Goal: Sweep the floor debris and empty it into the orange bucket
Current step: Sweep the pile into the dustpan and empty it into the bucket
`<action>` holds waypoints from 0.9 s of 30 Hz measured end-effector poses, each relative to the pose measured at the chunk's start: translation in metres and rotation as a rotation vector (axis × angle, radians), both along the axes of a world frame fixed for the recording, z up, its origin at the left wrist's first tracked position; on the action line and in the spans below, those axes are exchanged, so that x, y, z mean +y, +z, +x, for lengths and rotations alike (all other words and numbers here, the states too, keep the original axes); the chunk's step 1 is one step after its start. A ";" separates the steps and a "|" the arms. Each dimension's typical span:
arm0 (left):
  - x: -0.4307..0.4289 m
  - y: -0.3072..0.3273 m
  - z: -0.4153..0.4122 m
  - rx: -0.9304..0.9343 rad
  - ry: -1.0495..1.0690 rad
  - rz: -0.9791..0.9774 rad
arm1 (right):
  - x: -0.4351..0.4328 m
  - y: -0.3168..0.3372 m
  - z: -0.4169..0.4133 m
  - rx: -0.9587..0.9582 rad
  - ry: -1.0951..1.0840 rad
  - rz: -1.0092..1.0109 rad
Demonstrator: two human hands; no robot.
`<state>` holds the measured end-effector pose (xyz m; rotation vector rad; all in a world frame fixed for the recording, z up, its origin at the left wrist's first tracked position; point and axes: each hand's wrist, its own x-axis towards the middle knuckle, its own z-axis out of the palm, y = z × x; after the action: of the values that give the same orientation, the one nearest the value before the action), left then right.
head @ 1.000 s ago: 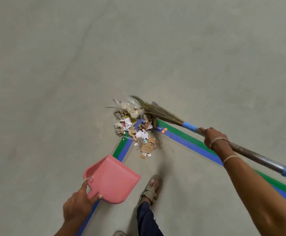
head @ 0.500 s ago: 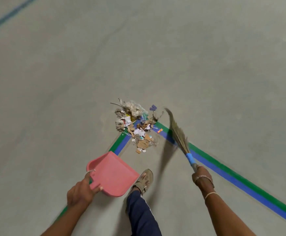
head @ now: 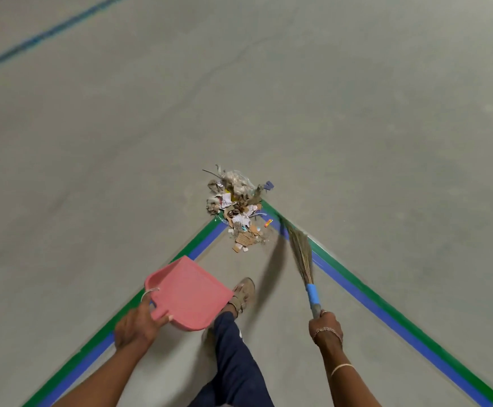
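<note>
head: broom (head: 301,254) twd debris (head: 236,207) (axis fwd-left)

Debris (head: 237,207) ahead at the tape corner (head: 218,223); dustpan (head: 188,293) near-left; broom (head: 302,254) right; foot (head: 243,292) between.

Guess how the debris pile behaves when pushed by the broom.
Probably light and loose: the pile is paper scraps, cardboard bits and a film clump, so it may scatter rather than slide as one. The clump could snag on the broom bristles.
</note>
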<state>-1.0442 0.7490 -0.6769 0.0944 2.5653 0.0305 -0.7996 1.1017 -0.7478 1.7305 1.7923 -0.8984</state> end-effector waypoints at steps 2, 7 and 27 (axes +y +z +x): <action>-0.005 -0.004 0.008 -0.018 -0.004 -0.001 | -0.008 -0.003 0.007 -0.035 -0.011 -0.014; -0.008 -0.013 0.025 -0.023 -0.025 -0.009 | -0.033 -0.017 -0.007 0.007 0.093 -0.091; -0.001 -0.023 0.027 -0.093 -0.020 -0.019 | -0.021 -0.045 0.051 0.001 0.075 -0.113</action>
<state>-1.0168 0.7476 -0.6994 0.1088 2.4709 0.0025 -0.7485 1.0808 -0.7923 1.5826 1.7602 -0.9506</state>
